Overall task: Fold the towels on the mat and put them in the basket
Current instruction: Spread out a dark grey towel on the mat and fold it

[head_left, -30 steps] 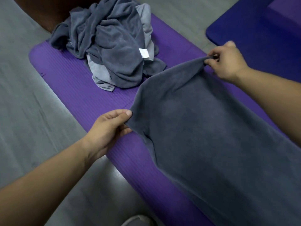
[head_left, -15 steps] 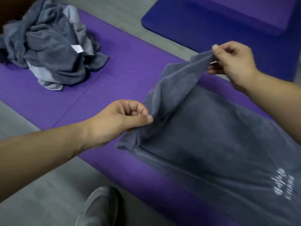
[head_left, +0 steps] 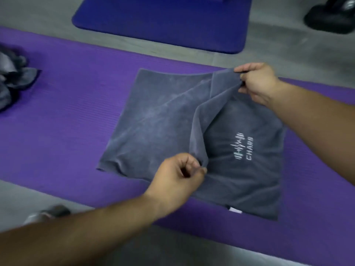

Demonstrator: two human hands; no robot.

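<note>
- dark grey terry towel (head_left: pixel 157 120) with a white printed logo (head_left: pixel 243 148) lies mid-frame on the ribbed purple foam mat (head_left: pixel 73 116) — one flap is lifted over the logo side
- left hand (head_left: pixel 178 181), bottom centre, fingers curled, pinching the flap's near edge
- right hand (head_left: pixel 255 81), upper right, pinching the far corner
- crumpled heap of grey towels (head_left: pixel 11 83) at the left edge of the frame — well apart
- dark blue mat (head_left: pixel 159 22) up top

I am holding my left arm (head_left: pixel 92 229) out over the near edge of the towel (head_left: pixel 153 116), my left hand (head_left: pixel 177 177) pinching its lifted fold between thumb and curled fingers. My right arm (head_left: pixel 318 129) is lying across the towel's right side, and my right hand (head_left: pixel 256 81) is gripping its far corner.
</note>
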